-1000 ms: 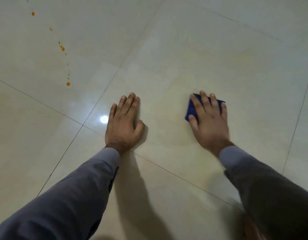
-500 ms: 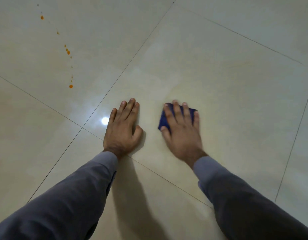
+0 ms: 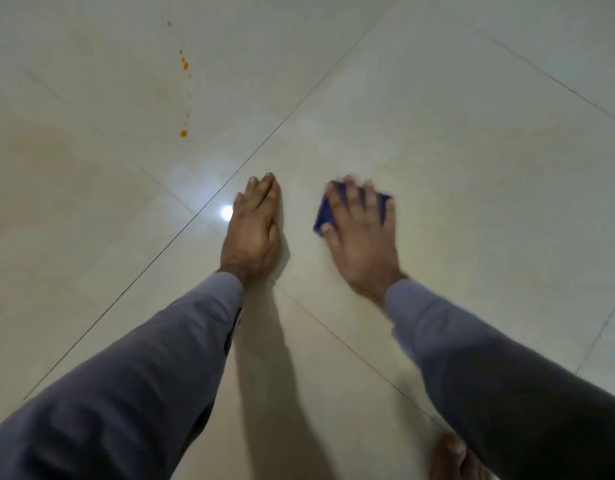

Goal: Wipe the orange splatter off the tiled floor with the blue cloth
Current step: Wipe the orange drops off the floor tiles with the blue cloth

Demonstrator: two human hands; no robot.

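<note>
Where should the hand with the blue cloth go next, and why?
Probably slide the right hand and blue cloth forward and left, past the left hand, toward the orange splatter. The drops lie unwiped on the far tile, away from the cloth.

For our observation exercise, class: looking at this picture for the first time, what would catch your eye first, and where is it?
Most striking is the trail of orange splatter dotted up the pale tiled floor at upper left, untouched. Near the centre, the right hand presses flat on a blue cloth, well away from the drops, while the left hand rests flat on the tile beside a bright light reflection.
</note>
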